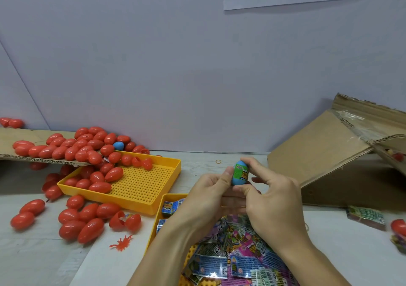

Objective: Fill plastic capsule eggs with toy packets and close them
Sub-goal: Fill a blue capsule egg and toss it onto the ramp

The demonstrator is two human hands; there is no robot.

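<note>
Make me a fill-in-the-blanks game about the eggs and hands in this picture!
1. Both hands, the left hand and the right hand, hold one egg coloured ____.
2. The packet going into that egg is mostly ____.
3. Most eggs in the pile are ____.
4. The perforated tray is ____.

Missing words: blue; green; red; yellow

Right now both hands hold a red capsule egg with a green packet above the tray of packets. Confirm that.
Not quite: the head view shows the capsule egg is blue, not red. Both the left hand and right hand hold it, green packet in it, above the tray of packets.
</note>
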